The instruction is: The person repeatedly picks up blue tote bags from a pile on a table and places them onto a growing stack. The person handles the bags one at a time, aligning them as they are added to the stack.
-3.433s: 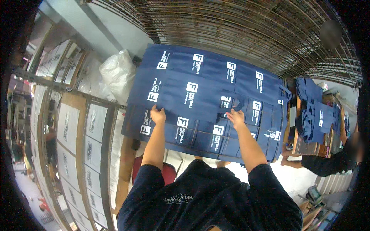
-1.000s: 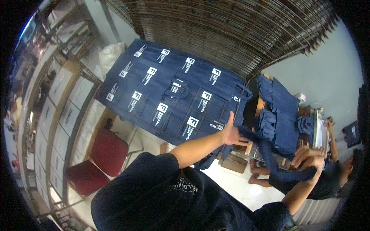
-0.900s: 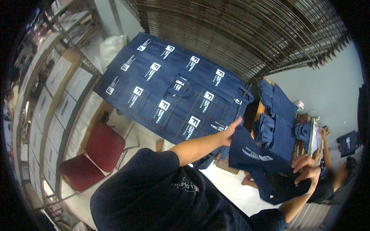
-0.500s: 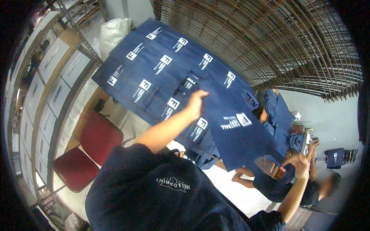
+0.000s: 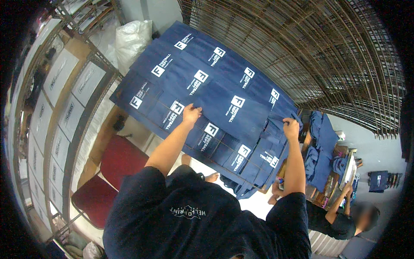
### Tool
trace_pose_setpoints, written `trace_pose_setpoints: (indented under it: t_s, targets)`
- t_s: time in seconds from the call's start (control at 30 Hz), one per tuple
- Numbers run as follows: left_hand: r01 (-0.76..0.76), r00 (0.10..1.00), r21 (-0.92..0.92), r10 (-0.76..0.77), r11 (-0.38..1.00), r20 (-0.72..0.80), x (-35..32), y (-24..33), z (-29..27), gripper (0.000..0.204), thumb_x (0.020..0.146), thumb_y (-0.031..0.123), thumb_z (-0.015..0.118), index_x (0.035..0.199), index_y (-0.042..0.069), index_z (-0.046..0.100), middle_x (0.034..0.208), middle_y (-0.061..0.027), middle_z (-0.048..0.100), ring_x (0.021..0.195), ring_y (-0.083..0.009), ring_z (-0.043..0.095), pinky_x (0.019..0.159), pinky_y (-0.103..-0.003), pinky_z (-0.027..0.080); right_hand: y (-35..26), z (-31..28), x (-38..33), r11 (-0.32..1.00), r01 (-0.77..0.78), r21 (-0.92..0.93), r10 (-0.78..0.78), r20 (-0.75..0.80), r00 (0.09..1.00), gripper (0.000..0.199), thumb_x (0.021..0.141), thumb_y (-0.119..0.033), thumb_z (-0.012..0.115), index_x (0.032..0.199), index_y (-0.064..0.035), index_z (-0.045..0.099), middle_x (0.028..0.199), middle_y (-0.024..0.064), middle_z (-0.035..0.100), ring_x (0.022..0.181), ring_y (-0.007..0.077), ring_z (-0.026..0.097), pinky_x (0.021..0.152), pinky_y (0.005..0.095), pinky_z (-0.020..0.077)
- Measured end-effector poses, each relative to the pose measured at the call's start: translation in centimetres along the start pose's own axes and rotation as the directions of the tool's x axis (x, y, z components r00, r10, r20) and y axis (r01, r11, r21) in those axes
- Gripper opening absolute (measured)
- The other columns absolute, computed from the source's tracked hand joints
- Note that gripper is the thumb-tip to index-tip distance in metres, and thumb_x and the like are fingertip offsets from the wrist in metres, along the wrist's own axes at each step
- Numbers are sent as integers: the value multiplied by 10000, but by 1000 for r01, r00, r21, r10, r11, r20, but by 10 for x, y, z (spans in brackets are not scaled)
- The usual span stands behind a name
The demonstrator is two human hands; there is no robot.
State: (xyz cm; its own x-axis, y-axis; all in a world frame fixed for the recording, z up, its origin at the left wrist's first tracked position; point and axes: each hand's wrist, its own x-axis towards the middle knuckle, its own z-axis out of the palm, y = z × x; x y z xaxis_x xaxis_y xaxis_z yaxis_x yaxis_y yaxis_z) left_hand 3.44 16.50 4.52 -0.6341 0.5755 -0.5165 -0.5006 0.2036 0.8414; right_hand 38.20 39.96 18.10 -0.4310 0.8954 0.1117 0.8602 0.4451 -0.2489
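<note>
A navy tote bag (image 5: 241, 118) with a white print is stretched flat between my two hands over a wire rack. My left hand (image 5: 192, 114) is closed on its left end. My right hand (image 5: 291, 128) grips its far right end, near the rack's right side. Similar navy printed bags (image 5: 200, 82) lie side by side across the rack, some overlapping. Thin wires of the rack (image 5: 228, 144) show along its near side. Another printed bag (image 5: 266, 157) lies at the right near corner, below my right hand.
Many stacked wire racks (image 5: 302, 52) slope up at the far right. A red chair (image 5: 123, 162) and shelves with white boxes (image 5: 60, 112) stand on the left. At the back is a plastic sack (image 5: 133, 41). To the right, a co-worker (image 5: 340, 220) works beside piled navy bags (image 5: 321, 146).
The bag, held tilted in the air at the right before, now lies flat over the rack. My right hand has moved up and left; my left hand has shifted left.
</note>
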Motion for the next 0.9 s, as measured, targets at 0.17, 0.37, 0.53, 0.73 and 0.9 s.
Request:
trace_pose_setpoints:
  t_s: [0.17,0.37,0.53,0.73,0.9]
  targets:
    - [-20,990,153,41,988,-133,15,-5,-3,388,748,73,637,1095,-56,521,744,-107,596,578,-150,595,517,-245,474,-20,33,6,990,-142,-17,143,43,989,234,659,-50,580,865,-90,684,922,169,638,860,339,610,795,398,482]
    - [-194,937,600,328,776,-121,45,-35,-18,323,708,102,658,995,-33,596,755,-141,641,600,-178,634,596,-288,498,-26,43,7,987,-161,-22,162,70,984,268,648,-44,576,895,-62,679,954,179,631,899,333,602,826,381,471]
    - [-187,936,597,326,780,-133,39,-24,-17,289,698,135,679,947,2,618,783,-134,651,674,-223,639,674,-327,492,-17,49,6,981,-195,-19,196,71,978,269,651,-46,580,901,-67,679,975,173,621,912,332,594,828,382,468]
    - [-192,932,667,346,720,-105,39,-16,-19,268,695,139,692,935,43,622,777,-124,647,740,-262,631,717,-361,482,-3,59,3,976,-214,-38,216,76,973,258,663,-48,575,899,-81,676,1005,170,598,929,341,582,841,394,463]
    - [-231,907,691,408,685,-102,45,-23,-19,284,692,117,696,938,7,606,745,-124,641,659,-227,632,656,-328,492,-5,60,-3,964,-266,-14,266,98,959,255,681,-45,567,909,-90,672,1011,173,589,923,347,582,838,399,466]
